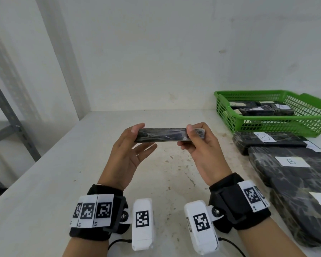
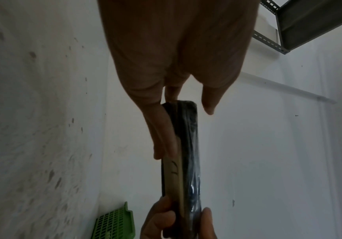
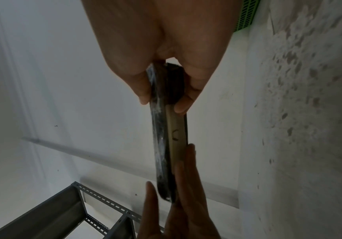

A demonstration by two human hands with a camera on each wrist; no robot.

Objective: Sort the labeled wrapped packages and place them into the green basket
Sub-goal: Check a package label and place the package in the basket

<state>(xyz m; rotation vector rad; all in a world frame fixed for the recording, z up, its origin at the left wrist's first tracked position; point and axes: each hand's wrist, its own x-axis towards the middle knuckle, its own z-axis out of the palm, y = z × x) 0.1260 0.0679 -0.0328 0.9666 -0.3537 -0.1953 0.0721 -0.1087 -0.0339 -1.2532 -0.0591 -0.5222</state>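
Package (image 1: 167, 134), slim, dark, film-wrapped, held edge-up above the table (image 1: 63, 164) between both hands, clear of the surface. Right hand (image 1: 202, 145) pinches its right end, thumb on the near face, fingers curled behind: a firm grip carrying the weight. Left hand (image 1: 130, 145) has a looser hold at the other end: thumb tip on the top edge, fingers nearly straight along the underside, steadying more than gripping.

Wrist views show a pale label strip on the face turned down and away from the head camera; a handwritten mark is there, but too foreshortened to read. Judgement: package is being tilted on edge so the label can be checked before sorting, hence the two-handed, end-to-end hold that leaves the middle uncovered.

Green basket (image 1: 267, 125) sits at the far right of the table against the wall, already holding several dark wrapped packages with white labels (image 1: 263, 110). Just in front of it lie larger flat packages; two show labels marked "B" (image 1: 265, 137) (image 1: 292, 161). These remain outside the basket, possibly as a separate class, though that is an inference.

Next step as judged: read label, then carry rightward, with the right hand nearer the basket
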